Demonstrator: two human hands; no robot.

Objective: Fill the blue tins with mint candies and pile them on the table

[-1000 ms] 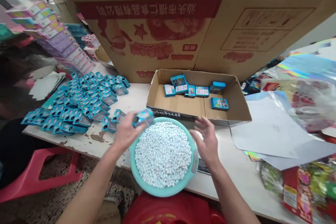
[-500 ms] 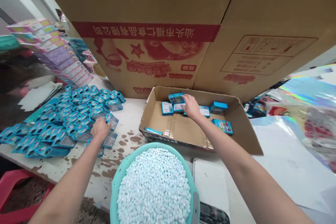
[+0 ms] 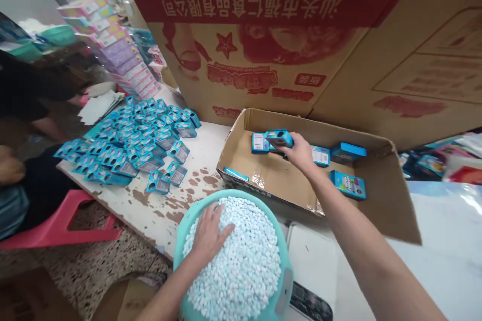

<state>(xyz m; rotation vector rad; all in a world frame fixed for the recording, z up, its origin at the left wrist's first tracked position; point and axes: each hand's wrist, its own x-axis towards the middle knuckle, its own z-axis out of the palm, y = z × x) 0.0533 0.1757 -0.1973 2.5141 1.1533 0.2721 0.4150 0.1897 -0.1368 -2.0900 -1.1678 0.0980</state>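
My left hand (image 3: 211,233) lies with fingers spread on the small pale blue and white candies (image 3: 244,261) heaped in a turquoise basin (image 3: 284,266). Inside the low cardboard tray (image 3: 280,195), my right hand (image 3: 301,150) grips a small blue candy box (image 3: 277,137) by its right end, and a dark hole shows in its upturned side. Several more blue boxes lie in the tray, among them one with a white label (image 3: 259,143) and one with its colourful front up (image 3: 348,184). On the table to the left stand many blue boxes (image 3: 135,135) with dark holes in their tops.
A large printed carton (image 3: 263,60) rises behind the tray. A white scale (image 3: 312,256) sits right of the basin. At the left are stacked pink and purple boxes (image 3: 124,55), a red stool (image 3: 71,223) and another person's arm (image 3: 48,128).
My left hand has left the blue boxes on the table and come down onto the candies. My right hand has lifted a box slightly in the tray. The camera view has turned left.
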